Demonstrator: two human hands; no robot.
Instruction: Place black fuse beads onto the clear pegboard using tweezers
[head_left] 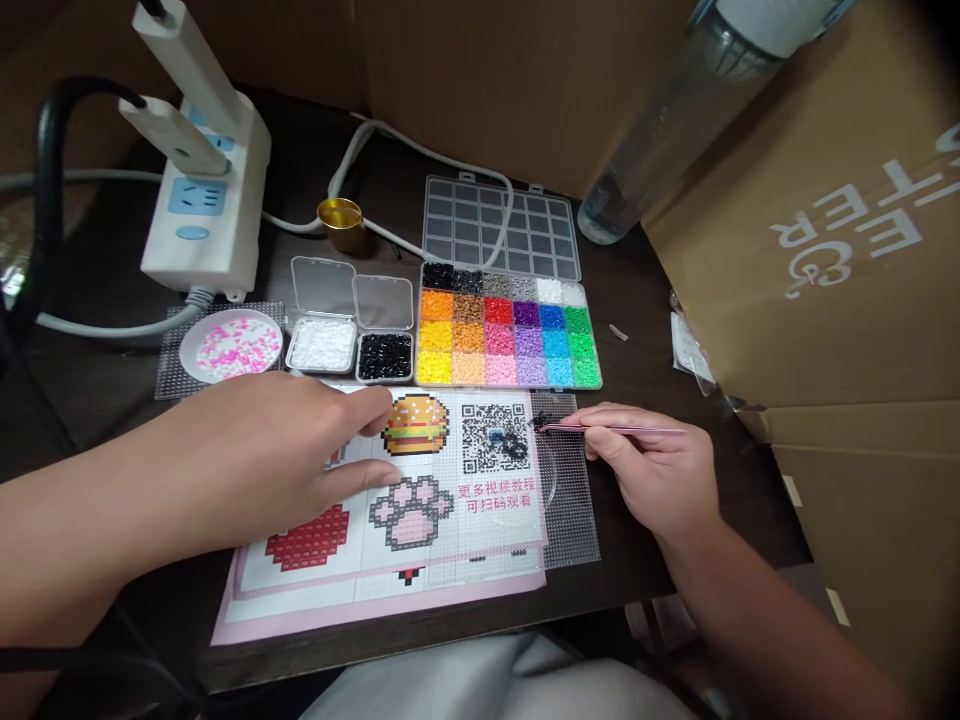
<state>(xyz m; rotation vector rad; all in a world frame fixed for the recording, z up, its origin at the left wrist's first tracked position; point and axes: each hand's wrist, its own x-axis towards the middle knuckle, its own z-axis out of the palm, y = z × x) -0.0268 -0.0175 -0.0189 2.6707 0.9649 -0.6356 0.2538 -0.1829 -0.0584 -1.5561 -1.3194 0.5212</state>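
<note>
My left hand [300, 450] lies palm down on the pattern sheet [420, 500], fingers pressed on the paper beside the burger picture [415, 424]. My right hand [660, 470] pinches pink tweezers [600, 430] whose tips reach a few black beads [541, 422] on the clear pegboard [574, 500]. More black beads [514, 445] sit over the QR code. A paw picture [411, 512] and a red shape [309, 538] are printed lower on the sheet.
A sorted tray of coloured beads [510, 335] with open lid stands behind the sheet. Small boxes of white beads [322, 345] and black beads [385, 355], a dish of pink beads [232, 345], a power strip [206, 200], a gold cap [340, 220], a bottle [675, 120] and cardboard boxes [825, 250] surround it.
</note>
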